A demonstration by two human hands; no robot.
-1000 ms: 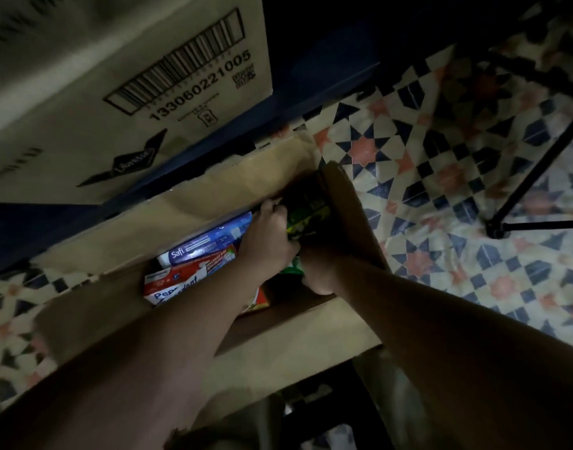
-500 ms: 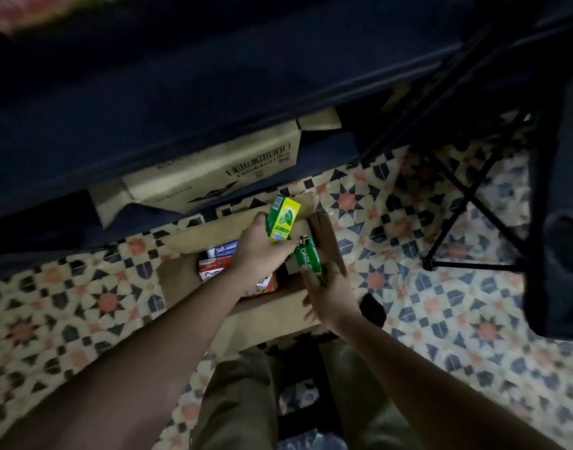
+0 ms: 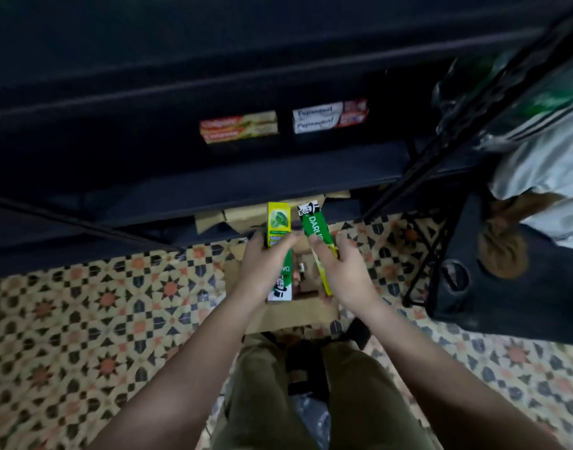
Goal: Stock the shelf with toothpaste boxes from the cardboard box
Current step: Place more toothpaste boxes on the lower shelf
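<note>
I've got toothpaste boxes up in both hands, raised above the open cardboard box (image 3: 288, 315) on the floor. My left hand (image 3: 262, 271) is curled around 2 boxes held together: a yellow-green box (image 3: 278, 222) sticking up and away from me, and a green Darlie box (image 3: 282, 280) pointing back toward me with its white end nearest. My right hand (image 3: 345, 274) grips 2 more, fingers wrapped over them: a second green Darlie box (image 3: 314, 222) tilted up toward the shelf, with a yellow box (image 3: 322, 274) alongside it, running down under my fingers. The 2 bundles sit just beside each other, a narrow gap between them.

Ahead, the dark blue shelf (image 3: 213, 190) carries 2 short stacks on one level: red boxes (image 3: 238, 126) on the left and white Pepsodent boxes (image 3: 329, 116) to their right, apart from each other. Patterned floor tiles (image 3: 83, 303) spread underneath, and a black wire rack (image 3: 421, 254) stands at the right.
</note>
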